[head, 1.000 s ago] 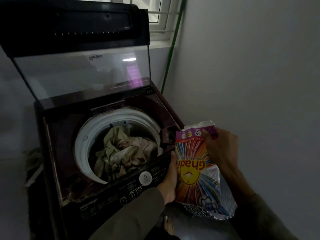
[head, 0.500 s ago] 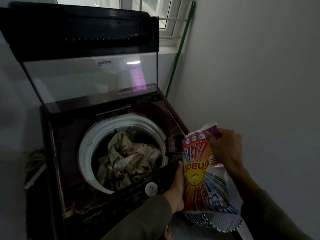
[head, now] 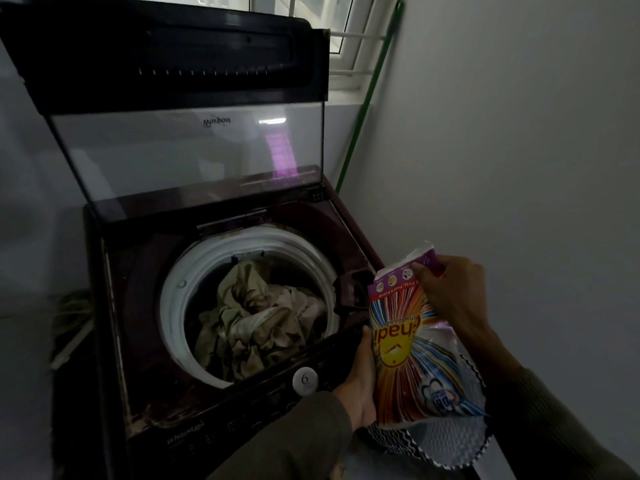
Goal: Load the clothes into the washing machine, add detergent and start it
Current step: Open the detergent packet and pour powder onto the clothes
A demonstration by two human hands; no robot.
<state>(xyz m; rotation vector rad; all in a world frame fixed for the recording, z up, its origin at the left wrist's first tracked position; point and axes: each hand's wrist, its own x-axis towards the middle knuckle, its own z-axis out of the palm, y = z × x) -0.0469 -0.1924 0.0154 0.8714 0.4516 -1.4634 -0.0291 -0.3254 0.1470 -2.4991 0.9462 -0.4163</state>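
A dark top-loading washing machine (head: 114, 306) stands with its glass lid (head: 187, 150) raised. Beige crumpled clothes (head: 256, 323) lie inside the white-rimmed drum (head: 173, 306). At the machine's front right corner I hold a colourful detergent packet (head: 415, 351), upside down to my view. My left hand (head: 362, 382) grips its left edge low down. My right hand (head: 453, 299) pinches its upper end, where the white torn edge sticks up. A small open compartment (head: 351, 289) sits on the deck just left of the packet's top.
The control panel (head: 242, 420) with a round sticker marked 6 (head: 304, 380) runs along the machine's front. A green pole (head: 367, 98) leans in the corner below the window (head: 311, 15). A white wall (head: 519, 150) stands close on the right. A zigzag-edged patterned sheet (head: 450, 441) shows behind the packet.
The view has shifted, so the machine sits lower and further right in frame. Both hands keep hold of the packet, and its top end has lifted slightly, beside the machine's right edge.
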